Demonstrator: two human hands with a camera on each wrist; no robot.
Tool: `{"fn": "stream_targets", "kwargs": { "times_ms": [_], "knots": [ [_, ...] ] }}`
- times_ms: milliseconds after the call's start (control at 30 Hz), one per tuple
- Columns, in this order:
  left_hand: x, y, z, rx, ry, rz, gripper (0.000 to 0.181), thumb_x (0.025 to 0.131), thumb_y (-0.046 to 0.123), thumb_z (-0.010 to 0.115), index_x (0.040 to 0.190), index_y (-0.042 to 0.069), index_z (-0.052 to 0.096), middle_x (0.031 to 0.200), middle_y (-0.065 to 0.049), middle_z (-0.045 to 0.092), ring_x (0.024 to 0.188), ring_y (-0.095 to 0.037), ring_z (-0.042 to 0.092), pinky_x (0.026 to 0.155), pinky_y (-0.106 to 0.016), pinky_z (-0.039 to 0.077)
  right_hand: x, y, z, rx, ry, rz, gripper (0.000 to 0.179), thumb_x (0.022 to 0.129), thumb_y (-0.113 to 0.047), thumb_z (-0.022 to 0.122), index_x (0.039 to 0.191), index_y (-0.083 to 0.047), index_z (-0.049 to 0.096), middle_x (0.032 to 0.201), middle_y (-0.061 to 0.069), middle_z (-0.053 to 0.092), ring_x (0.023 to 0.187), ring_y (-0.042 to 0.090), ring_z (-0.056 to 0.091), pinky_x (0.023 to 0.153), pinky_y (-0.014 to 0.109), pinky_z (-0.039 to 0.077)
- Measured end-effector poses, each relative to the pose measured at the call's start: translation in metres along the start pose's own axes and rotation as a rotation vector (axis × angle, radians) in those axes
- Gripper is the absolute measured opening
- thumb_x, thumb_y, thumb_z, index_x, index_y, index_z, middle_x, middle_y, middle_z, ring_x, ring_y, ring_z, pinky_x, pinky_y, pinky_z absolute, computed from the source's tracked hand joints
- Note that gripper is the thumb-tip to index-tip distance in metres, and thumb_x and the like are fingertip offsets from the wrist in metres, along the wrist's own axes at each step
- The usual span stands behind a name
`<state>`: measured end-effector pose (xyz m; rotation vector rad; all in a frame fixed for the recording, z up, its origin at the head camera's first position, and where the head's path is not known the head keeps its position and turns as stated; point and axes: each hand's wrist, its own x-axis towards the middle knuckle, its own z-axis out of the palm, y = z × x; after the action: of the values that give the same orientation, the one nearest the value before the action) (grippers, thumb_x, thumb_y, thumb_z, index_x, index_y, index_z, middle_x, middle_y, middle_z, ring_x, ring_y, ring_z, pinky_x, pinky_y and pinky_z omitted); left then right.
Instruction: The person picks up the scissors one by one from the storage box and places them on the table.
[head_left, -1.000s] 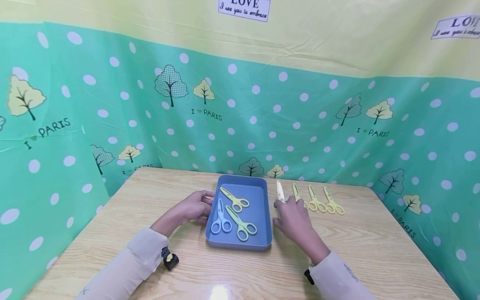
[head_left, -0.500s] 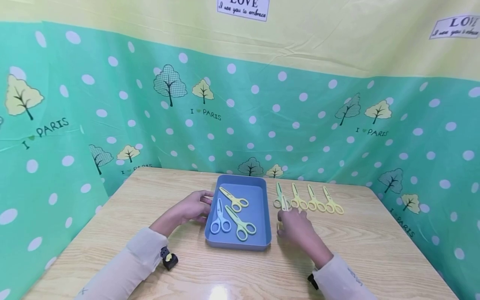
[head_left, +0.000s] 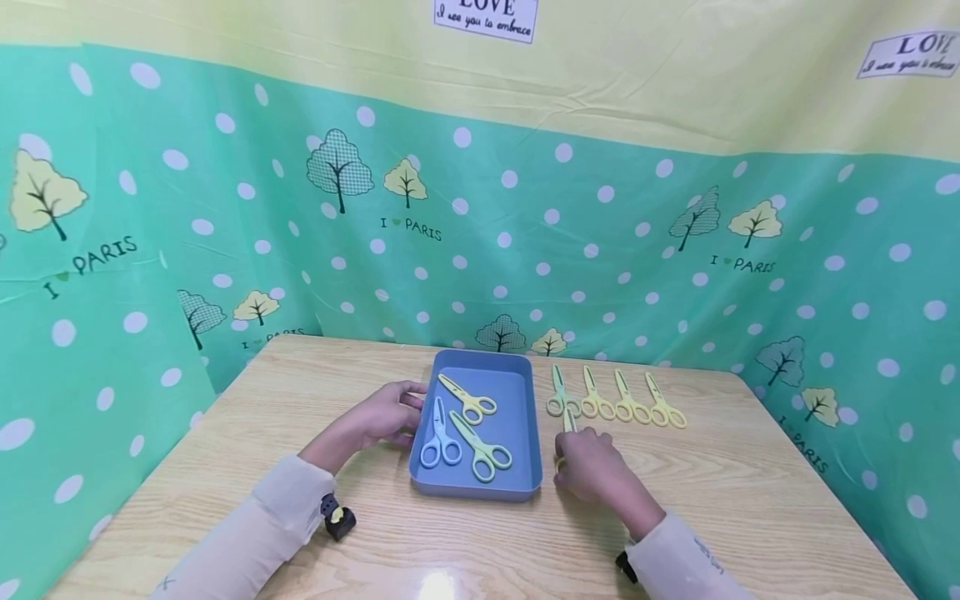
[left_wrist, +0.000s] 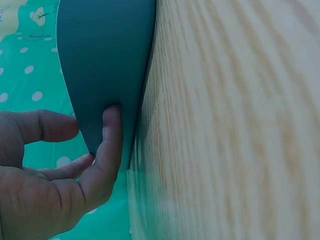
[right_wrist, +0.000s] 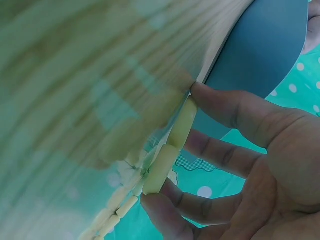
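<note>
My right hand (head_left: 596, 467) holds a pair of pale yellow scissors (head_left: 570, 420) by the handles, low at the table to the right of the tray. In the right wrist view the thumb and fingers span the two handle loops (right_wrist: 162, 167); most of the handles are hidden in the head view. My left hand (head_left: 386, 412) rests against the left wall of a blue-grey tray (head_left: 480, 493), one fingertip on the outer wall (left_wrist: 107, 55). Inside the tray lie yellow scissors (head_left: 468, 398), blue scissors (head_left: 441, 433) and yellow-green scissors (head_left: 482, 447).
Behind the right hand, green scissors (head_left: 558, 390) begin a row, blades pointing back. Yellow scissors (head_left: 592, 393), more yellow scissors (head_left: 628, 398) and another yellow pair (head_left: 660, 402) continue it rightward. A patterned green curtain (head_left: 510, 275) hangs behind the wooden table (head_left: 720, 475).
My right hand has drawn the yellow scissors back towards me from over the green pair, which now shows in the row. My left hand and the tray have stayed put.
</note>
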<state>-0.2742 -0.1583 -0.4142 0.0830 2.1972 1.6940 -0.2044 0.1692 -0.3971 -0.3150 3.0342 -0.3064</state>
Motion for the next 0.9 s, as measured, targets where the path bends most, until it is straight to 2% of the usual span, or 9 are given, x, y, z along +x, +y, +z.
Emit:
{"fn": "stream_targets", "kwargs": {
  "times_ms": [133, 400, 567, 800, 900],
  "knots": [
    [0.000, 0.000, 0.000, 0.002, -0.001, -0.001, 0.068, 0.088, -0.009, 0.056, 0.153, -0.003, 0.036, 0.132, -0.025, 0.051, 0.099, -0.031, 0.069, 0.080, -0.044, 0.063, 0.000, -0.001, -0.002, 0.012, -0.026, 0.002, 0.023, 0.078, -0.011, 0.083, 0.097, -0.006, 0.072, 0.088, 0.009, 0.065, 0.084, 0.033, 0.056, 0.070, 0.049, 0.052],
    [-0.001, 0.001, 0.000, 0.008, 0.006, -0.004, 0.067, 0.088, -0.009, 0.056, 0.152, -0.003, 0.037, 0.131, -0.024, 0.051, 0.099, -0.032, 0.069, 0.079, -0.043, 0.063, 0.002, 0.002, -0.003, 0.024, -0.056, -0.028, 0.023, 0.079, -0.013, 0.084, 0.097, -0.007, 0.071, 0.090, 0.005, 0.068, 0.089, 0.031, 0.061, 0.084, 0.055, 0.050],
    [-0.001, 0.001, 0.000, 0.009, 0.004, -0.001, 0.067, 0.089, -0.009, 0.056, 0.153, -0.002, 0.037, 0.131, -0.024, 0.052, 0.099, -0.032, 0.069, 0.080, -0.043, 0.063, 0.003, 0.004, -0.002, 0.049, -0.064, -0.031, 0.025, 0.079, -0.013, 0.084, 0.099, -0.007, 0.071, 0.092, 0.006, 0.068, 0.087, 0.029, 0.060, 0.082, 0.052, 0.051],
    [-0.001, 0.001, 0.000, 0.015, 0.003, 0.003, 0.067, 0.089, -0.008, 0.056, 0.153, -0.003, 0.036, 0.131, -0.024, 0.052, 0.099, -0.032, 0.069, 0.080, -0.043, 0.063, 0.003, 0.007, -0.005, 0.082, -0.070, -0.035, 0.026, 0.079, -0.012, 0.083, 0.101, -0.007, 0.071, 0.094, 0.009, 0.067, 0.080, 0.026, 0.058, 0.069, 0.042, 0.051],
    [-0.002, 0.001, 0.001, 0.012, 0.008, -0.002, 0.067, 0.088, -0.009, 0.056, 0.152, -0.003, 0.037, 0.130, -0.024, 0.052, 0.098, -0.032, 0.069, 0.079, -0.044, 0.063, 0.003, 0.009, -0.007, 0.095, -0.059, -0.044, 0.028, 0.079, -0.012, 0.082, 0.104, -0.006, 0.071, 0.095, 0.010, 0.068, 0.078, 0.025, 0.057, 0.068, 0.041, 0.051]
  ]
}}
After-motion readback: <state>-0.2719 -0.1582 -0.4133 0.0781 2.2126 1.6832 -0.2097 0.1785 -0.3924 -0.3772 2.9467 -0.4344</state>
